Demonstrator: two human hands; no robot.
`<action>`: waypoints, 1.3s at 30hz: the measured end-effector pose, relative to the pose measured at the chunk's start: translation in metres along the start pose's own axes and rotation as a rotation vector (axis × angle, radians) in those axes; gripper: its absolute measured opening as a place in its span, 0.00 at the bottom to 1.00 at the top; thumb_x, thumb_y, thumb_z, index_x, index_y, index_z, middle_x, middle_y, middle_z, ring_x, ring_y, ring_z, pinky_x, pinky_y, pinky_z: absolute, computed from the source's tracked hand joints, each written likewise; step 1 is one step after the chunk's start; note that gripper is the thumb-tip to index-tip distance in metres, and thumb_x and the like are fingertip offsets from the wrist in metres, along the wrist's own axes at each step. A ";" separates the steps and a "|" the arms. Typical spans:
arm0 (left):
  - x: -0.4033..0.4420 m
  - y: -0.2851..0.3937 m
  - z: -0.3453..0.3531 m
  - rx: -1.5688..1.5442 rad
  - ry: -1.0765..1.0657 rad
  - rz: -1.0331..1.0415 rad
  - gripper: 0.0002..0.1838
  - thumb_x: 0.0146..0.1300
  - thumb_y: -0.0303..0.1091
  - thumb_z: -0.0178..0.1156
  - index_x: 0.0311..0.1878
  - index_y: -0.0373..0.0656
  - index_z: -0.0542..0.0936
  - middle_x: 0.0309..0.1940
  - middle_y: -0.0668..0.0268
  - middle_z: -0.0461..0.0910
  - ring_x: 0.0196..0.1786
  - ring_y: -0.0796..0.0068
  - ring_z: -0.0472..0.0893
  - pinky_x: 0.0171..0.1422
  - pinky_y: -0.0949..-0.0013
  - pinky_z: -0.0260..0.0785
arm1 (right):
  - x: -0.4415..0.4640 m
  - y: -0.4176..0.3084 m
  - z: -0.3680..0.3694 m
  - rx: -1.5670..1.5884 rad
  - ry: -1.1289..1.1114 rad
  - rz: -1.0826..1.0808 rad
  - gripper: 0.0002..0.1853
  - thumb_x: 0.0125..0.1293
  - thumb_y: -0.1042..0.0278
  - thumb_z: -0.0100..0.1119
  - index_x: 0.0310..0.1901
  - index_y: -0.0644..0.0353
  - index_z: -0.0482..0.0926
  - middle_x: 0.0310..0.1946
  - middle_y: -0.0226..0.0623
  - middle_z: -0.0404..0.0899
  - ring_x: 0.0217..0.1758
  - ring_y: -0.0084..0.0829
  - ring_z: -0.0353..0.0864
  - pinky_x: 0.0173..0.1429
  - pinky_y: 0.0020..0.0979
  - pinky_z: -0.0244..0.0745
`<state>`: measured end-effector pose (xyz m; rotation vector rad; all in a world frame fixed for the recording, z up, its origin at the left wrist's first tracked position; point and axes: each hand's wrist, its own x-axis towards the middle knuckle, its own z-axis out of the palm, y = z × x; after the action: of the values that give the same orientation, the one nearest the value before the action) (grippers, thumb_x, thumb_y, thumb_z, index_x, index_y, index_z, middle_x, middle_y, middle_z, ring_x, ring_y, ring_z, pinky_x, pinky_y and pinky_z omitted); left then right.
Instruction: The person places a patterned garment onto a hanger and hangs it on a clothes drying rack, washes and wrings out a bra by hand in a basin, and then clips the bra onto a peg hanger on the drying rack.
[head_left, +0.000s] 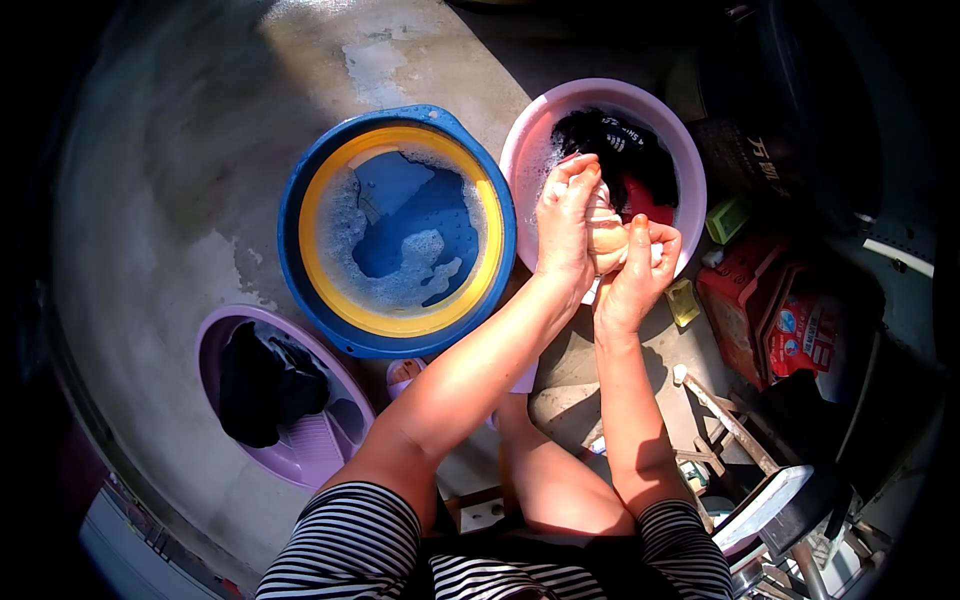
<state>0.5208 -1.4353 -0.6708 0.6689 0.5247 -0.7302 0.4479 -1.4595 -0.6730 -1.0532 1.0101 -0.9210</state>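
Note:
A bunched wet-looking cloth (604,238), pale cream and white, is gripped in both my hands over the near part of a pink basin (520,135). My left hand (565,228) is closed round its left side, fingers curled upward. Lower and to the right, my right hand (638,278) pinches the other side of the cloth. Beneath them in the basin lie a black garment (622,140) with white lettering and a red cloth (648,203), with suds along the left wall. The fabric's exact kind is hidden by its folds.
A blue and yellow tub (298,285) holds foamy water at centre left. Lower left, a purple basin (225,335) with a ribbed washboard (322,440) contains dark clothing (262,385). A red box (745,300), a green tray (727,218) and a folding stool (730,425) stand at right.

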 end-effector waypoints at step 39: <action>-0.040 -0.006 -0.005 0.832 -0.709 0.979 0.21 0.51 0.50 0.64 0.18 0.42 0.73 0.27 0.62 0.77 0.33 0.61 0.78 0.40 0.64 0.68 | 0.016 -0.030 -0.004 0.457 -0.211 0.749 0.12 0.70 0.58 0.48 0.39 0.57 0.74 0.18 0.28 0.65 0.26 0.23 0.65 0.32 0.26 0.65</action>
<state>0.4894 -1.4176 -0.6507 1.2189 -0.7939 -0.1661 0.4452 -1.4828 -0.6476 -0.3211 0.8587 -0.3763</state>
